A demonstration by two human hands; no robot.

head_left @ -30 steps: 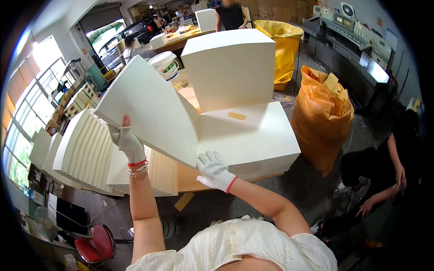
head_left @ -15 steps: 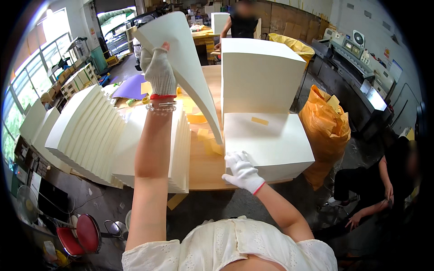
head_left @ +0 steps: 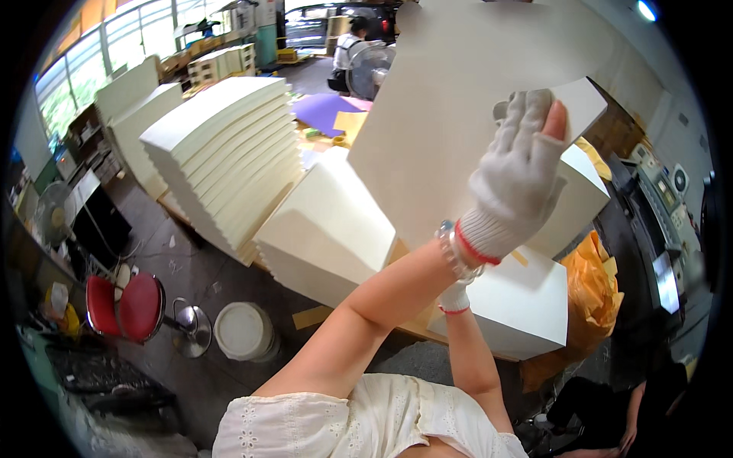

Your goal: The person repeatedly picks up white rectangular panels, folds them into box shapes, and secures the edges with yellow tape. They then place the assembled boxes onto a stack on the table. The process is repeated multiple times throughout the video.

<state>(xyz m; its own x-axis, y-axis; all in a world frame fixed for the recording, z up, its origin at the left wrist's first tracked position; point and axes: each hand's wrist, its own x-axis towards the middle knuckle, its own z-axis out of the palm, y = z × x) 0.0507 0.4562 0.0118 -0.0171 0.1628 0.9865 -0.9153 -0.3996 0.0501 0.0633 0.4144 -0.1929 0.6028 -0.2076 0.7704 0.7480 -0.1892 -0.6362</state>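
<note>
A large sheaf of white paper (head_left: pixel 427 114) stands raised and tilted in front of me. My left hand (head_left: pixel 519 168), in a white knit glove with a bare thumb tip, grips it near its upper right edge. Below, my right hand (head_left: pixel 455 296) is mostly covered by my left forearm; only its glove cuff and a little of the glove show, beside a white paper stack (head_left: pixel 527 301). Its fingers are hidden. Left of the raised sheaf lies another white paper stack (head_left: pixel 328 221).
A tall stack in fanned layers (head_left: pixel 221 153) stands at the left. An orange sack (head_left: pixel 595 282) is beside the table's right end. On the floor are a white bucket (head_left: pixel 244 330) and red stool (head_left: pixel 141 305). A person (head_left: pixel 611 412) sits at lower right.
My left hand has swung right with the sheaf, which now spreads broadly across the view. My right hand has become mostly hidden behind my left forearm. The view has turned left.
</note>
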